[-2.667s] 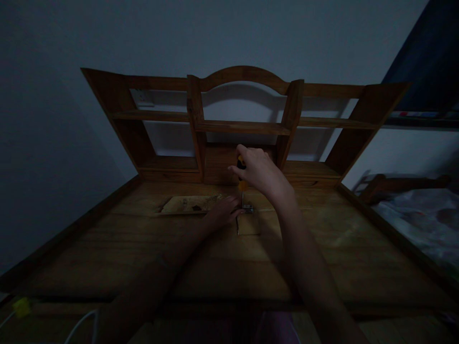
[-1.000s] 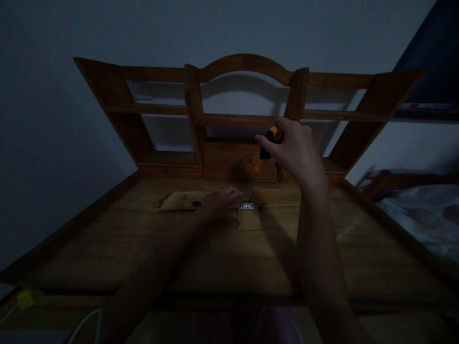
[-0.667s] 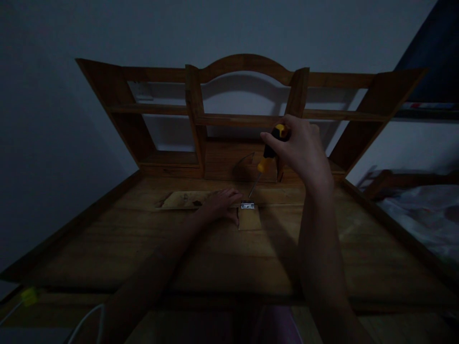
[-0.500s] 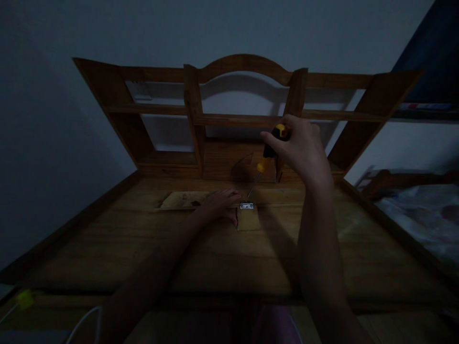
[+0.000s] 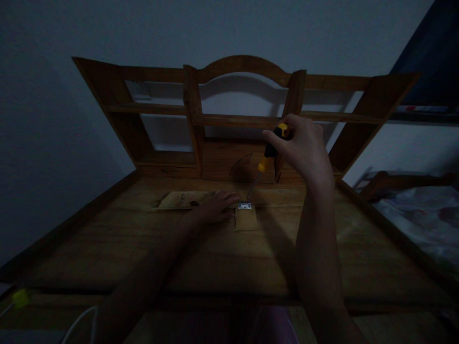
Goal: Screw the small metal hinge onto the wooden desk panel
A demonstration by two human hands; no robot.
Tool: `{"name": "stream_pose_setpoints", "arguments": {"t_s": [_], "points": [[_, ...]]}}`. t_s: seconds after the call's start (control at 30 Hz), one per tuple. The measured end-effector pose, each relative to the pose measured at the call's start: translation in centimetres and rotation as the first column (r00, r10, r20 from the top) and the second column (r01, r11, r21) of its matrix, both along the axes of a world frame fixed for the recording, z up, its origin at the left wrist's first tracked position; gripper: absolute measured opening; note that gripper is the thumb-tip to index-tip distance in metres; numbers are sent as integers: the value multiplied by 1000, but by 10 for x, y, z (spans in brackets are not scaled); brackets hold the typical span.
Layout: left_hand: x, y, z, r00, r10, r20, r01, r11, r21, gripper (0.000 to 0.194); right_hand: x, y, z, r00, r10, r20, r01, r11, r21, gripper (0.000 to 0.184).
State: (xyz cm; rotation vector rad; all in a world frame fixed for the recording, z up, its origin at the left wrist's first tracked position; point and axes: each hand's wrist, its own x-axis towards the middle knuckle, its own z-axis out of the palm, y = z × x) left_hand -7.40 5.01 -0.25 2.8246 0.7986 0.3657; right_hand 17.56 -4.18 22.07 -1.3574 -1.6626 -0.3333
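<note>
Leaning now instead of standing nearly upright over the hinge point(image 5: 245, 206), the screwdriver point(image 5: 269, 151) slants up to the right, its shaft running down to a tip at the back of the metal. Whether that tip touches the hinge or stops just short is too dim to tell. The right hand point(image 5: 306, 143) is curled around the handle near its top, thumb and fingers closed on the black and yellow grip. The left hand point(image 5: 217, 208) has changed too: its fingertips, pressed at the hinge's left side less than three seconds ago, now lie flatter over the plank point(image 5: 175, 199), loosely spread and apparently holding nothing. Within the last half second its thumb seems to have drawn back from the left edge of the small block point(image 5: 245, 219). The hinge sits where block and plank meet, the block lying flat on the counter point(image 5: 201, 258) in front of the plank. With the shaft tilted, the driver is likely not seated squarely, so little turning can be going in at this angle; the left hand looks placed to steady the plank rather than the hinge.
</note>
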Motion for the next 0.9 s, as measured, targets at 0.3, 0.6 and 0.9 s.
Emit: {"name": "stream_pose_setpoints", "arguments": {"t_s": [0.3,0.6,0.9], "points": [[10,-6,7,1000,0,-3,1,983,186,66,3,3,-3,998,-5,62,6,1000,-9,20],[14,-13,10,1000,6,-21,0,957,290,35,-16,15,-12,987,64,148,-45,991,-128,15],[15,-8,8,999,-12,-51,26,960,278,31,-32,22,-22,956,148,253,-93,972,-218,19]]}}
